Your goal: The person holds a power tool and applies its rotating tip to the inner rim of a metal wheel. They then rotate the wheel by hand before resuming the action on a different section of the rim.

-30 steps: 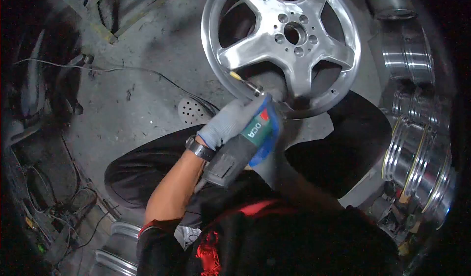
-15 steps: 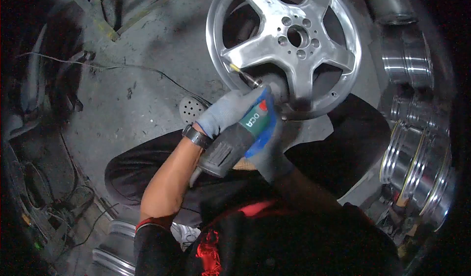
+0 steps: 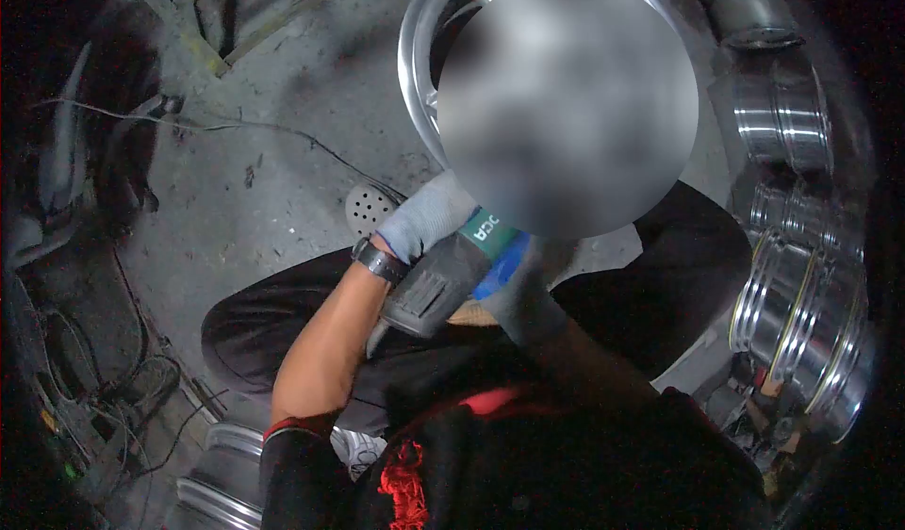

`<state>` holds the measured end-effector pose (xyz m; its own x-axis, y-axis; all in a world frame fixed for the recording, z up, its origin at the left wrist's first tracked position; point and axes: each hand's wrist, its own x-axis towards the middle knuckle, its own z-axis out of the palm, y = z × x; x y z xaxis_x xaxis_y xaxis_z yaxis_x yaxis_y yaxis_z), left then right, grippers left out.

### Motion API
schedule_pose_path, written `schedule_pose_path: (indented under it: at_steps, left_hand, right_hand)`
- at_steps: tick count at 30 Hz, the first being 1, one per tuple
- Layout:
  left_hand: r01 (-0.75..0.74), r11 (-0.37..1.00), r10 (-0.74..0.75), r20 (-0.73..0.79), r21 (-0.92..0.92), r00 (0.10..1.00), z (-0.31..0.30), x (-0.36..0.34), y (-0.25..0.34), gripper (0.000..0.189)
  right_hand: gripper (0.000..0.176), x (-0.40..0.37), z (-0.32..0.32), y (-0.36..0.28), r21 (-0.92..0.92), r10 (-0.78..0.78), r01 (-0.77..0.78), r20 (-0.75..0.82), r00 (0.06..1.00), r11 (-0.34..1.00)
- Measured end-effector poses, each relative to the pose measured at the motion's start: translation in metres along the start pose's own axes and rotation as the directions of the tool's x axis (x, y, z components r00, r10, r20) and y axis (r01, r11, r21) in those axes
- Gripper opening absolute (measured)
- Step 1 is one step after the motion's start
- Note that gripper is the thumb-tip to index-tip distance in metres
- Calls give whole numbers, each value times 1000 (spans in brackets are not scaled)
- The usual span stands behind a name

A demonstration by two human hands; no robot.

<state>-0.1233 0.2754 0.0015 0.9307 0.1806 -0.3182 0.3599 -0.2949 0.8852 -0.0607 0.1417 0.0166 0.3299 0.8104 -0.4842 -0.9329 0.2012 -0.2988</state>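
Observation:
A polished silver alloy wheel [image 3: 415, 68] stands on the concrete floor in front of my knees. A round blurred patch hides most of its face, so only its left rim shows. My left hand [image 3: 429, 217], in a grey glove with a watch at the wrist, is wrapped over the top of a grey and green power grinder [image 3: 451, 274]. My right hand [image 3: 528, 290], also gloved, grips the same tool from below near its blue front end. The tool's tip is hidden behind the blur.
Several shiny rims are stacked at the right [image 3: 801, 313], with more barrels above them [image 3: 778, 115]. A thin cable [image 3: 236, 130] crosses the floor. A perforated disc [image 3: 366, 208] lies by my left knee, and another rim [image 3: 212, 478] lies at the bottom left.
My hands and the grinder have shifted slightly up and left along the wheel's lower rim. The yellow-tipped bit and the wheel's spokes, visible before, are now hidden by the blur.

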Motion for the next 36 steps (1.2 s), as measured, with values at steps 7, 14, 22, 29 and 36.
schedule_pose_path:
  at_steps: [7,14,22,29,36]
  left_hand:
    - [0,996,3,30,-92,1000,33,-12,6,58]
    - [-7,979,4,-13,-205,1000,1,-10,19,59]
    - [119,972,-100,101,-201,990,52,-17,15,53]
    - [-127,907,76,-141,-402,987,37,-29,97,43]
    - [-378,912,283,-428,-156,858,48,-84,191,51]
  right_hand:
    - [39,-34,-31,-1,-702,-147,162,82,986,694]
    - [44,-20,20,-13,20,4,-4,2,1000,1000]
    - [34,-54,-25,-15,-494,-184,183,46,982,850]
    - [46,-100,31,-49,-175,-256,253,7,967,951]
    - [98,-121,41,-86,-600,-550,657,391,738,456]
